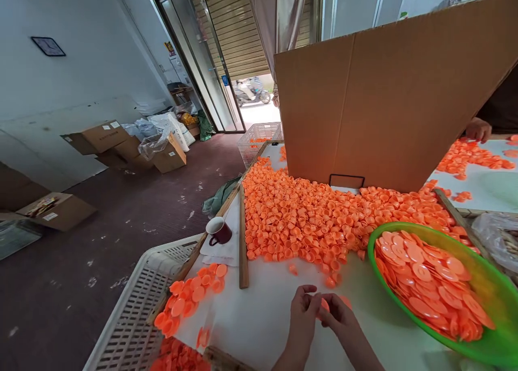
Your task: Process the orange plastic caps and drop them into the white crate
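Note:
My left hand [303,313] and my right hand [339,321] meet low over the white tabletop [259,311]. Both are closed, pinching a small orange plastic piece [324,304] between their fingertips; the fingers hide much of it. Just behind my right hand, part of another orange disc [346,301] shows. Beyond the hands spreads a large heap of small orange plastic cups [299,214], a few of them loose at its near edge. A green basin [404,301] to the right holds many flat orange discs [429,279].
Joined orange pieces [190,295] lie at the table's left edge, above a white crate [133,306]. A dark red mug [219,232] stands beside a wooden strip [243,236]. Behind the heap rises a cardboard panel [364,101]. Another person's hand [479,129] is at far right.

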Motion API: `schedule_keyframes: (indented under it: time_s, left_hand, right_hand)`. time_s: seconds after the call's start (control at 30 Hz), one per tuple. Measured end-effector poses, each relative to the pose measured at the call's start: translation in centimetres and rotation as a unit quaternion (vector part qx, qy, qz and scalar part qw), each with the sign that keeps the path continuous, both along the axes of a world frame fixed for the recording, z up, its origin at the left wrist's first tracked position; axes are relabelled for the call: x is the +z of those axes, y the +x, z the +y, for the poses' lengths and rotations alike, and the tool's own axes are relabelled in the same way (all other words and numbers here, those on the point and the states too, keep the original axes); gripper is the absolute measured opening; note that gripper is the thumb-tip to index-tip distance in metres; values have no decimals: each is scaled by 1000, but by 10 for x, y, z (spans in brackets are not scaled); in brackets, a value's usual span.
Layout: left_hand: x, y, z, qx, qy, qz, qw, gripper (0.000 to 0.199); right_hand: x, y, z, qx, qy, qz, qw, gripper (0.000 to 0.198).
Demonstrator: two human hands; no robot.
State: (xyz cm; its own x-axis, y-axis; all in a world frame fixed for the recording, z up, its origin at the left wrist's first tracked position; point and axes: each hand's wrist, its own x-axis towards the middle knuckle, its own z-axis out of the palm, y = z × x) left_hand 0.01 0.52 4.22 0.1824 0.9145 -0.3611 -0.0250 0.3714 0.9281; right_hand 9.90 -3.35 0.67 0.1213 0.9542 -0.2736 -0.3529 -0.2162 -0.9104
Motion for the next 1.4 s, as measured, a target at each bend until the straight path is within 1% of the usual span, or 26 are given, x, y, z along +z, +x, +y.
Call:
schedule_keyframes:
  time_s: [0.1, 0.17, 0.37, 0.47, 0.63, 0.77, 0.9, 1.1, 1.17, 1.27, 1.33, 1.4]
  left_hand:
    - [5, 1, 0, -23, -17, -33, 999, 43]
    - [5, 1, -2, -31, -16, -49, 998, 40]
    - [-3, 1, -3, -13, 13, -56, 998, 32]
    - [-3, 1, 0, -8, 20, -44, 999, 28]
    - [1, 1, -1, -27, 12, -50, 998, 30]
    - [2, -2, -2, -38, 24, -63, 997, 32]
    - [1, -3, -4, -59, 42, -67, 995, 33]
    - [-12, -1, -8, -45, 39, -66, 996, 39]
    - [-15, -2, -7, -36, 28, -64, 997, 42]
    - [-12, -5, -3, -25, -1, -69, 997, 46]
    - [-7, -8, -1, -17, -22, -71, 997, 46]
    - [-3, -11, -1, -3, -30, -66, 997, 43]
  right_hand:
    - [2, 2, -1, 4, 10, -7, 1000, 40]
    - [4, 4, -2, 3, 12, -9, 1000, 41]
    - [5, 1, -4, -14, 35, -37, 999, 37]
    - [10, 1, -1, -17, 25, -35, 999, 36]
    - [16, 8, 5, -13, -2, 17, 1000, 40]
    - [13, 11, 5, -6, -6, 56, 998, 39]
    - [7, 10, 5, -24, -9, 87, 996, 34]
    - [-5, 9, 8, -20, -48, 106, 993, 32]
    - [-6, 7, 8, -22, -48, 100, 994, 32]
    - [-5, 5, 7, -17, -36, 72, 997, 33]
    - [-4, 3, 5, 4, -20, 27, 999, 34]
    - [-5, 2, 2, 15, 7, -43, 999, 35]
